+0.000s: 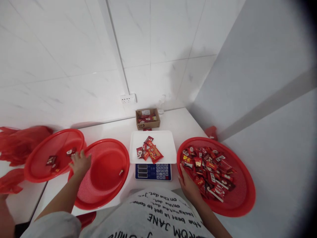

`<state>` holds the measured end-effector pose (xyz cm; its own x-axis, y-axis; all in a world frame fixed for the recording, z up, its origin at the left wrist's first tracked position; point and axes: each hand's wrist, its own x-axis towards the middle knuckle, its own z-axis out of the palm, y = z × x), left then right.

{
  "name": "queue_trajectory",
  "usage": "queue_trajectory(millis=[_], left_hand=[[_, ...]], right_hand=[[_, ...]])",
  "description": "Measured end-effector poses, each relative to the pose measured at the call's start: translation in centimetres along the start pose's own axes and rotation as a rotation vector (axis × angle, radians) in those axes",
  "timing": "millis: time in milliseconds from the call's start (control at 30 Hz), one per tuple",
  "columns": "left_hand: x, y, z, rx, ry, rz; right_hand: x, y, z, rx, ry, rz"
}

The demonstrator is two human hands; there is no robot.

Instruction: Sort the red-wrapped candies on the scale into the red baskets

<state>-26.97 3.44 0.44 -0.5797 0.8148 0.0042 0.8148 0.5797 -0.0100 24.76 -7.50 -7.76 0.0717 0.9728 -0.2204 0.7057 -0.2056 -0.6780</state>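
While my right hand (189,185) grips the rim of the heaped right basket (246,193), my left hand (80,163), fingers loosely spread, hangs by a sweet packet (71,152) in the left basket (54,142), contact unclear. That packet should be light, slick, crushable; I'd pinch its edge. The middle basket (104,167) holds one small sweet (121,172), the white tray (167,142) several packets (155,153), the cardboard box (153,125) more.

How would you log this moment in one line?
left hand: near packet, left basket | right hand: at right basket rim | scale: red packets on tray

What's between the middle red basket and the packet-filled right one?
Head view: the digital scale, with red snack packets lying on its white tray.
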Motion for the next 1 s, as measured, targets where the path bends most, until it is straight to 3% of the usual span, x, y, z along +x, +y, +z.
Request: queue_trajectory(millis=[67, 133, 233, 300, 367, 767, 900, 1000], left_hand=[[-2.5, 3.1, -0.3, -0.052, -0.03, 0.128], [-5.8, 6.5, -0.2, -0.151, -0.211, 0.345], [-10.7, 10.4, 0.0, -0.295, -0.5, 0.518], [-12.9, 11.7, 0.1, -0.312, -0.65, 0.538], [-13.9, 12.2, 0.0, -0.254, -0.712, 0.527], [-10.6, 11.7, -2.6, -0.086, -0.611, 0.669], [-8.8, 9.6, -2.1, -0.004, -0.578, 0.666], [-6.7, 7.0, -1.4, 0.029, -0.49, 0.57]], right_hand=[[0.0, 0.0, 0.0, -0.001, -0.013, 0.007], [0.0, 0.0, -0.1, -0.008, -0.028, 0.017], [0.0, 0.0, -0.2, -0.015, -0.032, 0.019], [0.0, 0.0, -0.2, -0.016, -0.031, 0.023], [0.0, 0.0, -0.2, -0.015, -0.026, 0.026], [0.1, 0.4, 0.1, -0.004, -0.005, 0.001], [0.1, 0.5, 0.1, 0.007, 0.007, -0.018], [0.1, 0.2, 0.0, 0.005, -0.016, -0.012]])
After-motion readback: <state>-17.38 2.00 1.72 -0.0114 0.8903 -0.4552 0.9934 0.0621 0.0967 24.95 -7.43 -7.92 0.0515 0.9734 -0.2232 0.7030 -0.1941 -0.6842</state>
